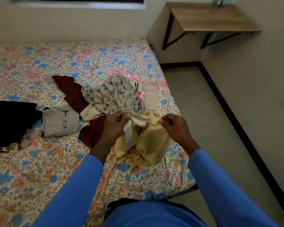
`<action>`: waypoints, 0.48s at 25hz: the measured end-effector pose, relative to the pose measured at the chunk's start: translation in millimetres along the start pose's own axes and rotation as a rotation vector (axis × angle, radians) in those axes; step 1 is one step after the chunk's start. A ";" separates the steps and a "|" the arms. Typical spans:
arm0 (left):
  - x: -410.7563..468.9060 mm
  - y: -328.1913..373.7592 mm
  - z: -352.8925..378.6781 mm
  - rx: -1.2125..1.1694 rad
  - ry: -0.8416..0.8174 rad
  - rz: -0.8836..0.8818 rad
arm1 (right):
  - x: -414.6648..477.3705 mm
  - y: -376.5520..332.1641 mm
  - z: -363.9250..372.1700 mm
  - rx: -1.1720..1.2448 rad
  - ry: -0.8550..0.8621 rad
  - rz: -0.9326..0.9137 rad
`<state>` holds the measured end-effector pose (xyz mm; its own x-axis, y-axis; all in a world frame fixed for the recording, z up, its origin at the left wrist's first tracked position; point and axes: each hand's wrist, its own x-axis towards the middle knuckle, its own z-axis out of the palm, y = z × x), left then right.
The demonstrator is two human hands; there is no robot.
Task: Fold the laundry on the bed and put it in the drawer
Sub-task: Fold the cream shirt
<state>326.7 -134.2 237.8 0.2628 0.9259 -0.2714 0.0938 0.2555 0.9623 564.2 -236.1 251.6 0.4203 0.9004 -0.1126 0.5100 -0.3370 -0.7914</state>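
A cream-yellow cloth [150, 141] hangs bunched just above the floral bed sheet [59, 169] near the bed's right edge. My left hand [114, 125] grips its upper left edge and my right hand [174, 125] pinches its upper right edge. Behind it lies a pile: a grey triangle-patterned garment [112, 94], a maroon garment [72, 92], a pale cream piece [150, 94] and a bit of pink fabric [134, 77]. Left of the pile sits a beige buttoned garment [59, 122]. A black garment [10, 118] lies at the left edge.
A wall-mounted wooden shelf [210, 17] on black brackets hangs at the upper right. Grey floor [211, 120] with a black skirting strip runs along the bed's right side. A window sill shows at the top. No drawer is in view.
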 end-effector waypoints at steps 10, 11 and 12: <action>-2.4 -3.6 -1.2 -0.096 -0.153 -0.091 | -26.0 11.1 13.6 0.787 -0.096 0.435; -7.5 -7.7 0.9 -0.075 -0.151 -0.077 | -29.9 6.5 21.4 0.953 -0.117 0.490; -12.7 -9.8 4.9 -0.055 -0.121 -0.053 | -33.6 1.9 29.3 1.060 -0.121 0.526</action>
<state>327.2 -149.9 231.7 0.3727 0.8713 -0.3191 0.0588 0.3210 0.9452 529.1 -258.9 236.2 0.2896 0.7589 -0.5832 -0.6031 -0.3285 -0.7269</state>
